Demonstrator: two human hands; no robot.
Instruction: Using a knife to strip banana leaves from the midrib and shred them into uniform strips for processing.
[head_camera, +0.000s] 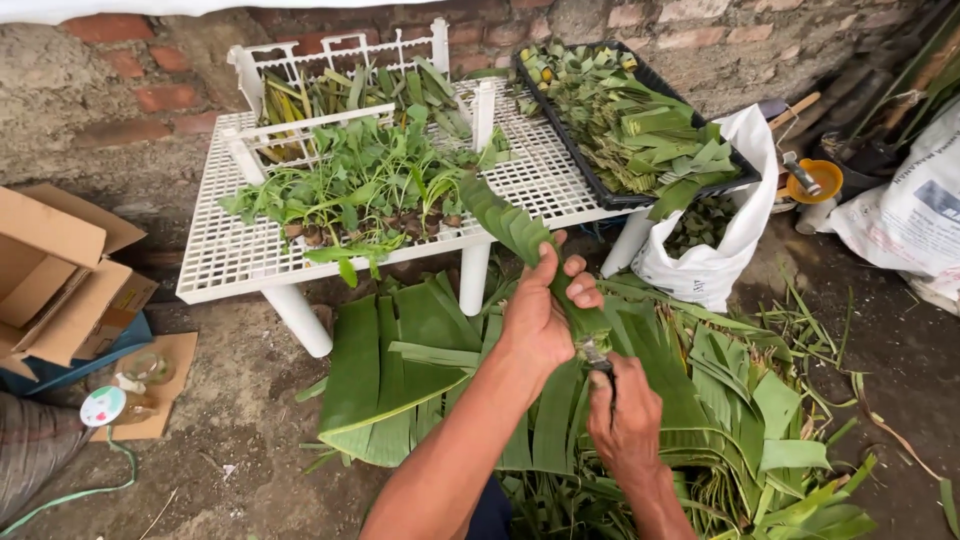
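Note:
My left hand grips a long folded green leaf strip that rises up and to the left, its tip reaching over the white rack's front edge. My right hand sits just below, closed around a small metal tool pressed at the strip's lower end; the tool is mostly hidden by my fingers. Under both hands lies a pile of cut banana leaves spread on the dirt ground.
A white plastic lattice rack holds leafy plants with roots and leaf strips. A black tray of folded leaf parcels rests at its right. A white sack stands beside it, cardboard boxes at left, brick wall behind.

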